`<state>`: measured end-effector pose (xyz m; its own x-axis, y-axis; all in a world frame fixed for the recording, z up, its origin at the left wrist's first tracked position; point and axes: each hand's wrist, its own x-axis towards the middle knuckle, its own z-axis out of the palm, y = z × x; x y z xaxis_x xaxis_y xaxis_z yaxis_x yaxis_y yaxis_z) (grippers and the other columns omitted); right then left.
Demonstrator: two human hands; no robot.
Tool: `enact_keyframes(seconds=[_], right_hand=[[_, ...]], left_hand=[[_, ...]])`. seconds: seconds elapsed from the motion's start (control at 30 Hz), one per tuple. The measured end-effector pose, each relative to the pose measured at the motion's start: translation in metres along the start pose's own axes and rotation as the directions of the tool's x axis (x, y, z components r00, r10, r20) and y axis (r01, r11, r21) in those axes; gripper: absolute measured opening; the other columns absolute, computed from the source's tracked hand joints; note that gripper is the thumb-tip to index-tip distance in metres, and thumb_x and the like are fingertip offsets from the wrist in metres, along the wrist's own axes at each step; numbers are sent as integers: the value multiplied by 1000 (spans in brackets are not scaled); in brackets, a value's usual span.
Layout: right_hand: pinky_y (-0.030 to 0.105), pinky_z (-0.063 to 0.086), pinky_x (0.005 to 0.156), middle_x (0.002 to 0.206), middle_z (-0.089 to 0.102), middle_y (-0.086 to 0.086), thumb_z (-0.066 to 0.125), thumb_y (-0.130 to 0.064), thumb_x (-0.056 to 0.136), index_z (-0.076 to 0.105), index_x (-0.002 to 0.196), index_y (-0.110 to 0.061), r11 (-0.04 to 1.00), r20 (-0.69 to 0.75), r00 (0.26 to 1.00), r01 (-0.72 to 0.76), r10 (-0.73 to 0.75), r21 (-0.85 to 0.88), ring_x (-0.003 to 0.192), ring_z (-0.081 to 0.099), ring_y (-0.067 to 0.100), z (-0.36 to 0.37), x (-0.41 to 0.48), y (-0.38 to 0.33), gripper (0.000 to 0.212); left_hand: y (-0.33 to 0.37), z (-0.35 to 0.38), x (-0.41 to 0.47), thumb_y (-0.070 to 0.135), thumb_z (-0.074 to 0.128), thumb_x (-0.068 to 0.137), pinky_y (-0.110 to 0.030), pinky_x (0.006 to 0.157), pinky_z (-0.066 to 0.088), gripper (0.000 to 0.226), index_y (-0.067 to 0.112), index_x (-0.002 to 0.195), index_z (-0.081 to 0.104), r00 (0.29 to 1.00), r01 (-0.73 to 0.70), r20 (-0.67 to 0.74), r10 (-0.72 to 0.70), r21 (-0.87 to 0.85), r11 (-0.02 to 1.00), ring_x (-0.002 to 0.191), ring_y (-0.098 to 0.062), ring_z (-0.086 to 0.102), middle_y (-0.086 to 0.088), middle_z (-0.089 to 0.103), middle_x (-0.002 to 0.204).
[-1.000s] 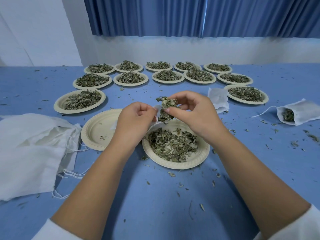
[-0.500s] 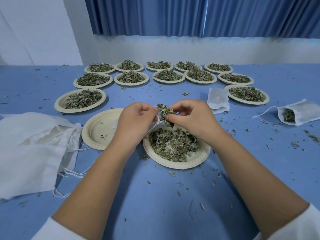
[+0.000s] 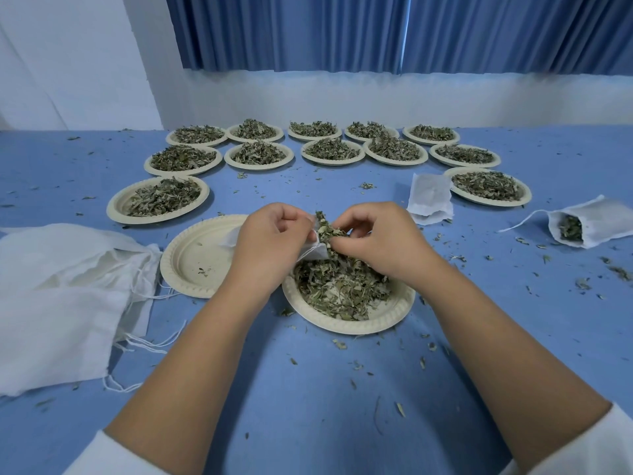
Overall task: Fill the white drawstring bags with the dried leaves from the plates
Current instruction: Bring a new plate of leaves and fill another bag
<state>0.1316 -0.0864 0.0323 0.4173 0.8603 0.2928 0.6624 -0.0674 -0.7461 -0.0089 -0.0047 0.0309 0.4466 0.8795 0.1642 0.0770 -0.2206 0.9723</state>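
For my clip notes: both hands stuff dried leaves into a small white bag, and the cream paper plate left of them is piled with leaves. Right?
Not quite: the head view shows that round cream paper plate nearly empty, only a few leaf crumbs. The rest holds.

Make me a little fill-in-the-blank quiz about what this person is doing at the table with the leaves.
1. The left hand grips a small white ___.
2. The right hand pinches a clump of dried ___.
3. The left plate, beside that hand, is almost ___.
4. The tablecloth is ___.
Missing words: bag; leaves; empty; blue.
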Motion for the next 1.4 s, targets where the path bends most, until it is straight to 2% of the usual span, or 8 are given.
enact_keyframes(seconds=[0.33, 0.57, 0.77, 0.97, 1.1, 1.27, 1.33, 1.4], right_hand=[[7, 39, 51, 58, 58, -9, 80, -17, 76, 68, 78, -32, 1000, -101, 995, 7, -7, 4, 50, 51, -2, 0, 1, 0, 19], [7, 40, 56, 62, 58, -10, 79, -19, 74, 65, 77, -37, 992, -16, 997, 78, -80, -98, 55, 52, -3, 1, -2, -3, 23], [8, 40, 54, 58, 56, -12, 79, -19, 74, 66, 77, -30, 991, -66, 996, 43, -51, -124, 53, 51, -2, 0, -1, -1, 17], [7, 37, 58, 66, 51, -16, 77, -16, 74, 67, 80, -26, 975, -15, 995, 89, -94, -202, 60, 51, 2, 1, -4, -7, 15], [24, 44, 69, 74, 49, -14, 77, -13, 74, 74, 89, -13, 962, 34, 989, 146, -142, -229, 67, 55, 14, 8, -7, -10, 15], [13, 46, 65, 77, 64, -10, 80, -18, 76, 75, 102, -22, 999, 24, 999, -37, 38, -12, 67, 59, 0, 6, -6, -12, 27], [7, 47, 63, 78, 70, -11, 81, -21, 77, 73, 100, -26, 973, 93, 986, -150, 135, 175, 67, 64, -6, 1, -4, -10, 25], [11, 53, 71, 85, 76, -5, 78, -16, 81, 74, 97, -21, 908, 149, 972, -226, 183, 354, 78, 71, 1, -1, -3, -9, 17]], left_hand=[[1, 0, -3, 17, 65, 89, -6, 51, 41, 4, 16, 85, 67, 998, -46, 53, 41, 83, 996, 52, 5, 57, 9, 70, 62], [-2, 0, -2, 19, 66, 89, -10, 51, 43, 8, 18, 82, 65, 996, -74, -34, 77, 88, 993, 53, 0, 57, 3, 71, 66], [-3, -2, 0, 18, 66, 86, -15, 54, 45, 5, 18, 81, 66, 996, -77, -34, 82, 125, 989, 53, -4, 56, -4, 71, 70], [-2, 1, -3, 16, 65, 86, -9, 50, 41, 4, 16, 83, 67, 997, -79, 7, 78, 130, 988, 50, 1, 54, 4, 71, 65], [-2, 4, -5, 13, 62, 86, -20, 59, 48, 6, 16, 84, 66, 998, -57, 31, 53, 127, 990, 55, -4, 61, 5, 71, 64], [0, 2, -4, 11, 61, 85, -43, 78, 57, 7, 16, 81, 65, 1000, -7, 24, 6, 42, 999, 77, -30, 72, 1, 71, 65], [-1, 1, -3, 12, 62, 84, -47, 81, 58, 7, 16, 80, 66, 1000, 3, 10, -4, 21, 1000, 77, -29, 72, 2, 70, 64], [-2, 0, -2, 14, 63, 85, -41, 74, 58, 8, 18, 79, 66, 1000, 0, -6, 0, 45, 999, 67, -18, 69, 5, 69, 63]])
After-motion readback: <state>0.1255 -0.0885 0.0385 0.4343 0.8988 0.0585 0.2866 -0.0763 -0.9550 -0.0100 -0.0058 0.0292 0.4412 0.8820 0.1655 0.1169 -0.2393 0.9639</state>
